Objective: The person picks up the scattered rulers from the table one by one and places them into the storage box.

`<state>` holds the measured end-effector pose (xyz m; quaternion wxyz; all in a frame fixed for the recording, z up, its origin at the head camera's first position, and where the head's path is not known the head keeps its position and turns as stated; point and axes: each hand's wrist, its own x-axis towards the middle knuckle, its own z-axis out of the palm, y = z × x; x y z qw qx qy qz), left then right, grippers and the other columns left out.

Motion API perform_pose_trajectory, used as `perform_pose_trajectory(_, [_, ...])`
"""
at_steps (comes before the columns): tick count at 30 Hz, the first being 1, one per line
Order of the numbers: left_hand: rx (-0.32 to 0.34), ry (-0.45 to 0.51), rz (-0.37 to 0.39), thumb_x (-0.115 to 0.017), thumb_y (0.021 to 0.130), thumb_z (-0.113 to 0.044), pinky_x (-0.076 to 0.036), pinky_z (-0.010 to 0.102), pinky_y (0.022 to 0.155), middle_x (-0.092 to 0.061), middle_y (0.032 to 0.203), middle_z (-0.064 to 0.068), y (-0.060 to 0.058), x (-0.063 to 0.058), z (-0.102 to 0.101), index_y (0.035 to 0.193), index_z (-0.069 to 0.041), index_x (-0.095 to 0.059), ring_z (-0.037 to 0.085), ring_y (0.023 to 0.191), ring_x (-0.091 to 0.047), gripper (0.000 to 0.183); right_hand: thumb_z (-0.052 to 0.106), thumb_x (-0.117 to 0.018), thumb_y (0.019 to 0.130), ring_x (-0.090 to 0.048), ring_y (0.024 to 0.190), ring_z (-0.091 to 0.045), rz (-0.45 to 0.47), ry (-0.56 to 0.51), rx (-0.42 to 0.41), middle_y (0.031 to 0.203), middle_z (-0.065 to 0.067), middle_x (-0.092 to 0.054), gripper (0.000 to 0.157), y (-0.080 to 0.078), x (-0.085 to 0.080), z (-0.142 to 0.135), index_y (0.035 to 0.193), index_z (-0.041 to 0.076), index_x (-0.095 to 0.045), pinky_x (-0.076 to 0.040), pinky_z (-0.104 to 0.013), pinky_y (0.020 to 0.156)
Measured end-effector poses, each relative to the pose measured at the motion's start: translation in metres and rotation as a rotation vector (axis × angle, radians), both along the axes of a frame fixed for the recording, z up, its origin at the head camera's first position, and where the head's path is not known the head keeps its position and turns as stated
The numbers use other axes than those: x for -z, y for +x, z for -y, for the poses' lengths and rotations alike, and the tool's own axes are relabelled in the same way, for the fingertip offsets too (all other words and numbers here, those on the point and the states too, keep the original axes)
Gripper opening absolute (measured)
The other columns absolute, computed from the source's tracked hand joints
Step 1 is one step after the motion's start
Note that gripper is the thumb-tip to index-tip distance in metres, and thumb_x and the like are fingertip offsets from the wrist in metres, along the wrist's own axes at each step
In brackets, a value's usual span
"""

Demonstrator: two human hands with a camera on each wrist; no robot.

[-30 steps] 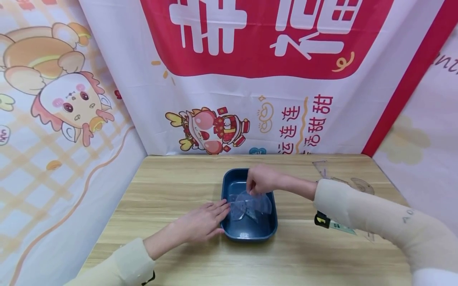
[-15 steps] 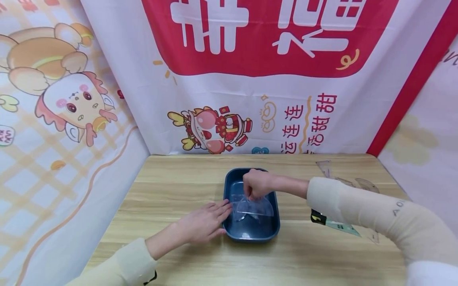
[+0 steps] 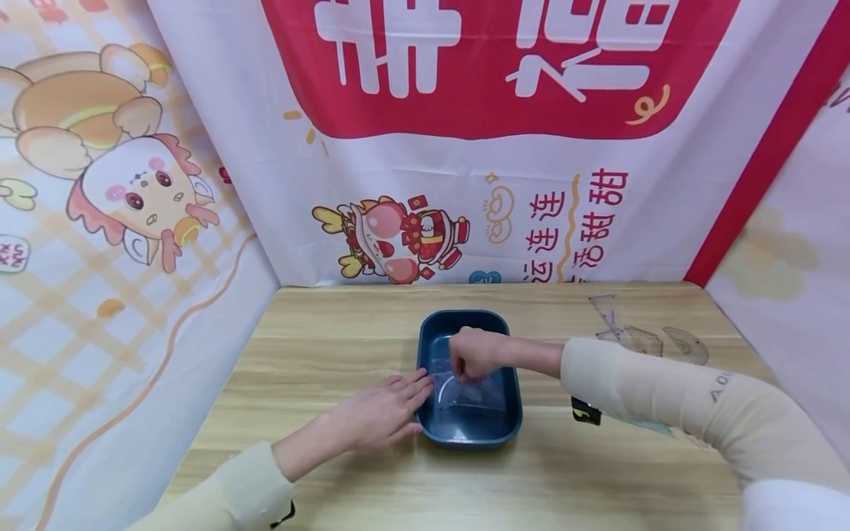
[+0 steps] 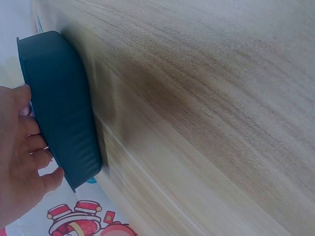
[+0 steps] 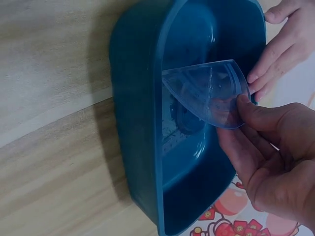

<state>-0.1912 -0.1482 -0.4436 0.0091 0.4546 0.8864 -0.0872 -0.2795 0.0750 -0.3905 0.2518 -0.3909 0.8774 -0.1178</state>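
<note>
My right hand (image 3: 479, 354) is over a dark blue rectangular basin (image 3: 468, 444) and pinches a clear plastic protractor (image 5: 206, 93) between thumb and fingers. The protractor's curved edge is in the grip, and a far corner reaches the basin's near wall in the right wrist view. Below it, other clear plastic with markings (image 5: 179, 125) lies on the basin floor, its shape partly hidden. My left hand (image 3: 381, 413) rests with extended fingers on the basin's left rim. From the left wrist view, those fingertips touch the rim and upper outside wall (image 4: 61, 103).
On the wooden table (image 3: 319, 332), right of the basin, lie a clear set square (image 3: 606, 313), another clear piece (image 3: 643, 340) and a semicircular protractor (image 3: 687, 345). A black-and-yellow object (image 3: 585, 411) and a green strip (image 3: 656, 426) are partly under the right sleeve.
My right hand has moved lower and slightly nearer inside the basin, still pinching the clear protractor, which has turned. The left hand stays at the rim.
</note>
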Motion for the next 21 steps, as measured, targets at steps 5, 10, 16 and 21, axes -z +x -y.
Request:
perform_pose_trajectory(5, [-0.003, -0.004, 0.0, -0.035, 0.098, -0.048, -0.034, 0.046, 0.108, -0.032, 0.151, 0.008, -0.002, -0.002, -0.001, 0.144, -0.006, -0.034, 0.025, 0.141, -0.024, 0.063, 0.004, -0.065, 0.085, -0.061, 0.06, -0.005, -0.021, 0.006, -0.007, 0.076, 0.007, -0.063, 0.014, 0.002, 0.001, 0.001, 0.087, 0.014, -0.075, -0.052, -0.016, 0.055])
perform_pose_trajectory(10, [-0.001, -0.005, -0.007, -0.035, 0.098, -0.048, -0.034, 0.046, 0.108, -0.032, 0.151, 0.009, -0.003, -0.002, -0.002, 0.144, -0.006, -0.034, 0.026, 0.141, -0.024, 0.062, 0.005, -0.066, 0.085, -0.061, 0.062, -0.003, -0.036, 0.014, 0.0, 0.078, 0.006, -0.063, 0.013, 0.005, 0.005, 0.001, 0.09, 0.014, -0.073, -0.051, -0.016, 0.057])
perform_pose_trajectory(16, [-0.024, -0.003, 0.001, -0.035, 0.098, -0.048, -0.033, 0.046, 0.109, -0.031, 0.151, 0.008, -0.002, -0.002, -0.001, 0.145, -0.007, -0.033, 0.025, 0.142, -0.023, 0.063, 0.005, -0.066, 0.085, -0.06, 0.069, -0.002, -0.096, 0.019, 0.01, 0.087, 0.003, -0.067, 0.016, 0.005, 0.011, 0.001, 0.095, 0.017, -0.072, -0.052, -0.017, 0.064])
perform_pose_trajectory(21, [-0.024, -0.008, 0.021, -0.035, 0.098, -0.048, -0.033, 0.046, 0.109, -0.029, 0.152, 0.007, 0.001, -0.002, 0.0, 0.145, -0.008, -0.032, 0.025, 0.142, -0.023, 0.063, 0.008, -0.066, 0.086, -0.059, 0.073, -0.003, -0.15, -0.007, 0.048, 0.087, 0.005, -0.067, 0.015, 0.002, 0.014, -0.005, 0.092, 0.02, -0.073, -0.052, -0.019, 0.069])
